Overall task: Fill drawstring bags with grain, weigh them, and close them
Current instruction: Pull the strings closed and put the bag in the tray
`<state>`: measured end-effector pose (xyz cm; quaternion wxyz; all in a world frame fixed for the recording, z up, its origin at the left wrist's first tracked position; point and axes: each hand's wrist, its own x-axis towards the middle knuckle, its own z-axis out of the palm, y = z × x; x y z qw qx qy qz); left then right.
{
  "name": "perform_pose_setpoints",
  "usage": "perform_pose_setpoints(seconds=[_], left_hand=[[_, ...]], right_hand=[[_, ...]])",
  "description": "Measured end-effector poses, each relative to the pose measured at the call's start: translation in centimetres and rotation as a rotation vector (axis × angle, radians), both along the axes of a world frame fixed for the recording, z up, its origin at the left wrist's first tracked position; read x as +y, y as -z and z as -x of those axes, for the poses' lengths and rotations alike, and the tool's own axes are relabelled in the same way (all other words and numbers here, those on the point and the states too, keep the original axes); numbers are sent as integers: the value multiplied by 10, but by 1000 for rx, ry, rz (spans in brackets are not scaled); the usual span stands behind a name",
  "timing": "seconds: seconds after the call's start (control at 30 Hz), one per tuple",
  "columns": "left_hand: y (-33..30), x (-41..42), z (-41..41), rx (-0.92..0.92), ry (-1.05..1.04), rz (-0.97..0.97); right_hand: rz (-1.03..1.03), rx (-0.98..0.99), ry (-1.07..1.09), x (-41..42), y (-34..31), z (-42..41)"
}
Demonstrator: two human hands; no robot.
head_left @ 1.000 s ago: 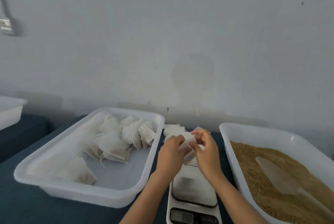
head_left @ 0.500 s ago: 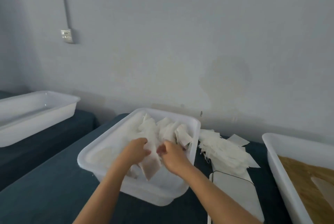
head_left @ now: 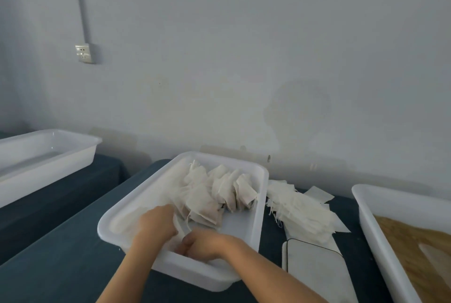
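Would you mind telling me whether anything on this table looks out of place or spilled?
No grain looks spilled. The only untidy spot is the pile of empty bags lying loose on the table between the middle tray and the scale, fanned out, with a few sheets slid off its edge.

White tray (head_left: 253, 217) on dark desk (head_left: 61, 266): holds filled drawstring bags (head_left: 219, 192); left hand (head_left: 156, 225) and right hand (head_left: 205, 245) inside near end, fingers curled, contents of grip unclear. Beside tray: empty bags (head_left: 300, 212), scale (head_left: 314, 268), grain tray (head_left: 380, 236).
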<state>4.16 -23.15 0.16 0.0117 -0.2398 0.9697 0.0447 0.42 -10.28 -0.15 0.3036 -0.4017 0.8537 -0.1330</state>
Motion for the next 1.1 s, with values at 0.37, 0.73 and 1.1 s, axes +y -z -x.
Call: perform_pose_setpoints(seconds=[0.37, 0.73, 1.1], left_hand=[[-31, 76, 44, 332, 149, -68], [-11, 116, 69, 371, 284, -69], [-1, 114, 68, 318, 290, -79]], right_hand=[[756, -40, 429, 118, -63, 61], [240, 386, 912, 229, 23, 141], [21, 526, 811, 231, 22, 145]])
